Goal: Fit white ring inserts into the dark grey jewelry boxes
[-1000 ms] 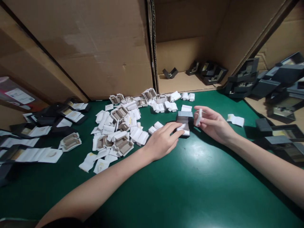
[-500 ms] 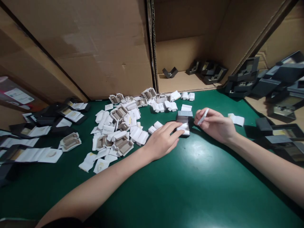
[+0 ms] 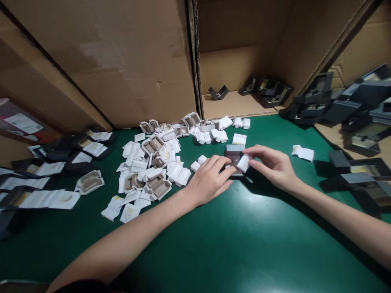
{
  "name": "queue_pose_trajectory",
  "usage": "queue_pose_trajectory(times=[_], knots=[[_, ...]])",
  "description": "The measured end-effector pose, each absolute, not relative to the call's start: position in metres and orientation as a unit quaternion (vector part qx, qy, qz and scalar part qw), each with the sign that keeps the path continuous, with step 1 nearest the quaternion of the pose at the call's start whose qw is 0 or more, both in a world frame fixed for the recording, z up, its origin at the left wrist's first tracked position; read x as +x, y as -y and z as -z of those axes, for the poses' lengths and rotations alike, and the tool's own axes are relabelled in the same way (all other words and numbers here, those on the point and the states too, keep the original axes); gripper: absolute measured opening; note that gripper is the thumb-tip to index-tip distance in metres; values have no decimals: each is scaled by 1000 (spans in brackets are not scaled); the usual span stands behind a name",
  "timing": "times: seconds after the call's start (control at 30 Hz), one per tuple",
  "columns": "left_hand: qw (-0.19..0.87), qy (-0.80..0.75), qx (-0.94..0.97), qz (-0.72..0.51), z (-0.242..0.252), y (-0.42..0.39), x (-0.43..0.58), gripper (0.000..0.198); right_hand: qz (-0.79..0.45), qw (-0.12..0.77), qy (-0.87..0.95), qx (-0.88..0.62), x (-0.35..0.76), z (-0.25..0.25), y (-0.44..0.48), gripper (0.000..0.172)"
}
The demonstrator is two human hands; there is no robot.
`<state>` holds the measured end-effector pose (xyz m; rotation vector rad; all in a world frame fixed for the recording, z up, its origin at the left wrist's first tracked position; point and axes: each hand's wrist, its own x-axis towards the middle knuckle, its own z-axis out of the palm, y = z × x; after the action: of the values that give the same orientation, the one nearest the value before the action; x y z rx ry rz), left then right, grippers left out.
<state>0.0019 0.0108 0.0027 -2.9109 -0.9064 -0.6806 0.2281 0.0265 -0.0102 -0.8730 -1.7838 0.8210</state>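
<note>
Far left: pink container [image 3: 18,126] with a white label. Below it, cluster of dark boxes [image 3: 58,149], white paper strips draped over several. Just right of those, single paper tray [image 3: 90,182], grey inside facing up, on the green table [image 3: 229,244]. Then loose pile of white paper pieces [image 3: 159,165], some folded, some flat, some with grey insides showing.

Holding small dark box [image 3: 234,149] by its left side with left hand [image 3: 207,179], fingers partly curled, slightly apart. Box on the table between both hands, standing open. Just behind it, flat white piece [image 3: 239,139]. Farther back, inside big open carton [image 3: 238,61], a few open black cases [image 3: 271,92].

White insert [image 3: 243,163] tilted at the box's right side, pinched between thumb and fingers of right hand [image 3: 270,165]. Can't tell whether touching the box. Right of that, wavy white paper [image 3: 303,153]. Far right, heap of dark cases [image 3: 369,94].
</note>
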Motion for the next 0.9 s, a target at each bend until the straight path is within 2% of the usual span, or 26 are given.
queue_pose_trajectory(times=[0.1,0.37,0.67,0.77,0.9], knots=[[14,298,-930,214,-4,-10,2,28,-253,480,768,-341,228,12,-24,23],[10,293,-933,212,-4,-9,0,38,-163,549,784,-239,224,15,-22,42],[-1,272,-934,231,-6,-8,0,21,-103,547,797,-236,221,13,-25,42],[8,264,-937,230,-5,-8,-1,16,-47,539,802,-254,220,8,-26,38],[20,255,-931,262,-1,-9,0,19,16,516,806,-289,220,4,-26,29]])
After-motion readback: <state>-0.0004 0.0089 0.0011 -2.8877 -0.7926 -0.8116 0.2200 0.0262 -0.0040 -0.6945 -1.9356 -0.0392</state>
